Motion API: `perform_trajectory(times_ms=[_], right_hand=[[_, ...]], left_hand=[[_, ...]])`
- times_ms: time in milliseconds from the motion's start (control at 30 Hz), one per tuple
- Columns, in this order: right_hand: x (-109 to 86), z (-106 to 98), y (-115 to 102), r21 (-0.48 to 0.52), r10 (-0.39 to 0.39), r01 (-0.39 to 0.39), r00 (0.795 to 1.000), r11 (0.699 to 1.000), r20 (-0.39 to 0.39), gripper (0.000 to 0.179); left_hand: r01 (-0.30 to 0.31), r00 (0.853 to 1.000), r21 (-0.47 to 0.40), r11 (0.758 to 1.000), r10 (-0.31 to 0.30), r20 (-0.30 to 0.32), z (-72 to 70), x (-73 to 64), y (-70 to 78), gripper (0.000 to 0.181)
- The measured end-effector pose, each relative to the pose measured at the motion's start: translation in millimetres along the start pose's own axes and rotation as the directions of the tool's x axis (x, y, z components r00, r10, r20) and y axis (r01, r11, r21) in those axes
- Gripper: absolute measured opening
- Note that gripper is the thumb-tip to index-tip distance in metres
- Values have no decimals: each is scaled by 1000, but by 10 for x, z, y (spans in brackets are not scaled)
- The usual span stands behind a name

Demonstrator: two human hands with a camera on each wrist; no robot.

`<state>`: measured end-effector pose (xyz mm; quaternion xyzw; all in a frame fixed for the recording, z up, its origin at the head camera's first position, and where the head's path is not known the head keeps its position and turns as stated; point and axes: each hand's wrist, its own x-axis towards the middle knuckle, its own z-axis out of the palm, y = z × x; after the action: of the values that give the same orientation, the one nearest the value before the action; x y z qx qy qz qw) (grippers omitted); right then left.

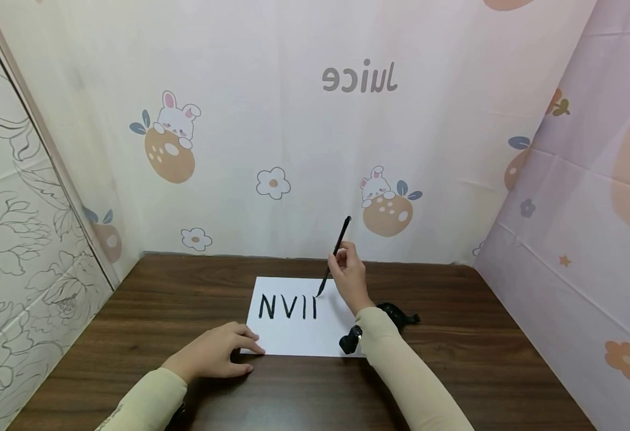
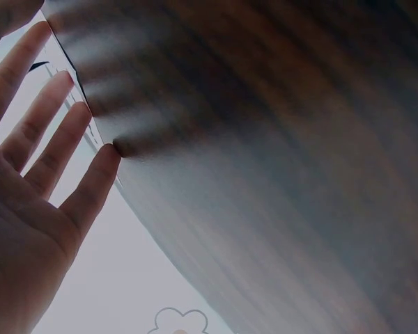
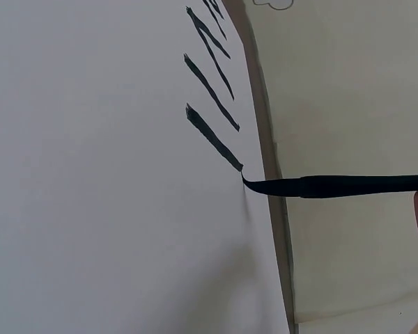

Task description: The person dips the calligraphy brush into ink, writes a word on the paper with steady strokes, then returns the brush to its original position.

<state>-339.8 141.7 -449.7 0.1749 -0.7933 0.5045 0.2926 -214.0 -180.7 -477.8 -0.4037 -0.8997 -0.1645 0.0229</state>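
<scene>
Slanting over the far part of the paper [image 1: 293, 341], the brush [image 3: 348, 185] is pointing its bristles down, near and left, its long axis rising toward the far right. Its bent tip is touching the far end of the rightmost dark stroke [image 1: 315, 309]. The right hand [image 1: 351, 278] is pinching the shaft; below and left of this grip the tip is showing, and above it the handle end. The left hand [image 1: 220, 353] is resting spread fingers at the paper's near left corner. The wooden surface [image 1: 185, 299] is carrying the paper, a patterned curtain [image 1: 228, 120] hanging beyond.
</scene>
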Motion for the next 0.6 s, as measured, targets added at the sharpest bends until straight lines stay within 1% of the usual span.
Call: perform_trajectory(times_ms=[167, 433, 600], right_hand=[[-5, -12, -2, -6, -9, 9, 1000, 1000, 5, 24], [-5, -33, 11, -44, -25, 25, 1000, 999, -2, 22], [-16, -52, 13, -53, -54, 53, 999, 997, -10, 21]], left_hand=[[3, 1000, 8, 1000, -3, 1, 6, -2, -6, 27], [-2, 1000, 14, 1000, 2, -9, 6, -1, -9, 26], [-3, 1000, 8, 1000, 3, -7, 8, 1, -12, 27]])
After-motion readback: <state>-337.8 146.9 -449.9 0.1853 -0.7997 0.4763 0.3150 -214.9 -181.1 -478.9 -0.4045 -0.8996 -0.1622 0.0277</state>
